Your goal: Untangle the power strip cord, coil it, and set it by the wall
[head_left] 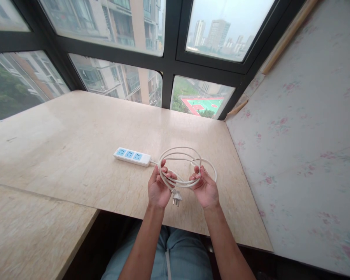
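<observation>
— At near centre of the surface (76,128), how are the hands set?
— Left hand (160,190) and right hand (205,190) each hold one side of the coiled cord (179,147), fingers curled; two-sided hold probably keeps the loops gathered.
— Plug (177,197)?
— Between the hands, just nearer than the loops, pins pointing near; likely left free.
— And the power strip (132,156)?
— Flat on the surface, left and far of the left hand, sockets up; slack presumably lets it rest unheld.
</observation>
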Demonstrator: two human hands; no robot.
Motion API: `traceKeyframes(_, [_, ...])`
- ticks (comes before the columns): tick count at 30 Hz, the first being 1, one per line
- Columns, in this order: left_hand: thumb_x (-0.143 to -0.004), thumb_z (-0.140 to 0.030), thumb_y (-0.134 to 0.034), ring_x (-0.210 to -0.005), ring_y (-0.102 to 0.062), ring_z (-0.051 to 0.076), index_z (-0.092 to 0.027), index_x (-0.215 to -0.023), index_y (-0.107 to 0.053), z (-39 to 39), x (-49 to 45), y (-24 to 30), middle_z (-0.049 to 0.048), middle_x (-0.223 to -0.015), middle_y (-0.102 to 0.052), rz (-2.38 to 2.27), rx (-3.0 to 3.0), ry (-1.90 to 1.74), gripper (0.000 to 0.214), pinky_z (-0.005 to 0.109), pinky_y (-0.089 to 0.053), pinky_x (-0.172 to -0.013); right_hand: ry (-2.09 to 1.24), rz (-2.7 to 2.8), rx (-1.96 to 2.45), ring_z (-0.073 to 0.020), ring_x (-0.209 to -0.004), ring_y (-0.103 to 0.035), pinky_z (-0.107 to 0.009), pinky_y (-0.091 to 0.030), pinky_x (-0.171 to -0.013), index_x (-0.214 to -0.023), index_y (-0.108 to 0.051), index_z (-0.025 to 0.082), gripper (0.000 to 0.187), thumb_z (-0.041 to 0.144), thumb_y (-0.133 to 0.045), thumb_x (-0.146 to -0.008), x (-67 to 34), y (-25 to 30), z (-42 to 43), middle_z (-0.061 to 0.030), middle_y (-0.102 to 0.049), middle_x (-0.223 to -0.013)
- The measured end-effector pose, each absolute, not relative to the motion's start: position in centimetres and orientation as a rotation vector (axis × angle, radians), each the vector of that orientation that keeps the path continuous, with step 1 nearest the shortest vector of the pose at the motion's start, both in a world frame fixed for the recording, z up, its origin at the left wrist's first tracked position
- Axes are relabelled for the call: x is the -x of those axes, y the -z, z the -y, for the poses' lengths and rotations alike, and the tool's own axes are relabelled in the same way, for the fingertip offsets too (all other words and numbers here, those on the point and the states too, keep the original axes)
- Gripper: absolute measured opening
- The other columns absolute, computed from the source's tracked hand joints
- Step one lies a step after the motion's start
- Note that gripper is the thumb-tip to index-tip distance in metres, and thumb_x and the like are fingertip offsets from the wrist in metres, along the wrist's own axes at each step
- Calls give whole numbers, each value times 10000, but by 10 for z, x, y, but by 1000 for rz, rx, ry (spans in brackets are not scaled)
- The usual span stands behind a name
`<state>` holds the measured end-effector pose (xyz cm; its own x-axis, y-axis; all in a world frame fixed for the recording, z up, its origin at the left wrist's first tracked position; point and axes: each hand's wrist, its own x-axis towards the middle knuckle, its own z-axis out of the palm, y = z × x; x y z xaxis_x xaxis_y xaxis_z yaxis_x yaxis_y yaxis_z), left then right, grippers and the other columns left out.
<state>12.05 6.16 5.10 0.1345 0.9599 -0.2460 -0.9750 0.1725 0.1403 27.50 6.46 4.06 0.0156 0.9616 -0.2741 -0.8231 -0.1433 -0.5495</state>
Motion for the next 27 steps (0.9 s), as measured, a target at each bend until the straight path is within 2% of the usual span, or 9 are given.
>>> traceKeyframes(3, [-943,-275,-508,-533,-488,58,-158,-1052,-650,-58,-119,-48,-48,-602,-483,-265,67,-1388,214,220,-459,-626,-1604,332,754,-76,-635,-628,-218,-544,-632,-935,-668,256,229,194,-756,-732,-274,-39,-60,36,-728,-941])
traceKeyframes(6, [-963,-267,-476,-464,-398,45,-140,-1044,-644,-58,-119,-45,-68,-550,-402,-196,64,-1409,225,197,-401,-540,-1677,405,805,-144,-874,-688,-272,-561,-768,-1019,-644,222,292,218,-752,-748,-270,-39,-52,-26,-707,-1111])
traceKeyframes(8, [-968,-256,-469,-453,-378,43,-128,-1028,-642,-59,-120,-42,-71,-539,-383,-168,76,-1426,223,189,-371,-512,-1730,465,829,-189,-1030,-665,-316,-530,-887,-1064,-621,200,342,252,-758,-755,-266,-39,-45,-69,-680,-1188])
traceKeyframes(11, [-981,-248,-445,-445,-373,42,-114,-1011,-640,-62,-120,-39,-68,-531,-380,-152,105,-1451,239,188,-333,-478,-1799,596,865,-203,-1108,-629,-330,-475,-961,-1144,-583,200,442,274,-774,-751,-260,-39,-31,-92,-664,-1219])
traceKeyframes(13, [-991,-250,-422,-436,-368,39,-105,-1007,-636,-64,-120,-38,-68,-529,-385,-142,127,-1464,259,193,-311,-462,-1859,735,880,-194,-1087,-630,-314,-468,-944,-1209,-559,204,532,259,-791,-734,-258,-39,-23,-90,-673,-1190])
traceKeyframes(15, [-997,-252,-410,-428,-365,36,-101,-1008,-633,-64,-120,-37,-69,-528,-387,-139,141,-1476,270,198,-305,-459,-1927,861,920,-183,-993,-656,-296,-492,-863,-1242,-551,200,593,251,-810,-711,-258,-38,-17,-86,-697,-1115])
traceKeyframes(17, [-1001,-255,-402,-427,-367,35,-101,-1011,-631,-63,-120,-37,-69,-530,-389,-140,148,-1488,276,200,-306,-461,-1948,935,996,-155,-834,-668,-260,-507,-721,-1208,-587,186,575,270,-823,-690,-258,-38,-13,-78,-712,-1026])
traceKeyframes(20, [-1009,-257,-374,-433,-375,36,-102,-1013,-629,-62,-120,-37,-65,-543,-403,-166,165,-1489,298,201,-316,-470,-1873,1009,1091,-108,-669,-615,-210,-469,-563,-1105,-659,168,482,308,-827,-676,-260,-38,-11,-57,-711,-920])
traceKeyframes(27, [-1018,-298,-309,-463,-407,72,-128,-895,-625,-60,-118,-39,-49,-532,-387,-249,96,-1433,379,236,-361,-531,-1710,1051,1119,-112,-647,-594,-222,-459,-535,-1151,-655,193,478,317,-795,-711,-276,-51,-17,-53,-706,-899])
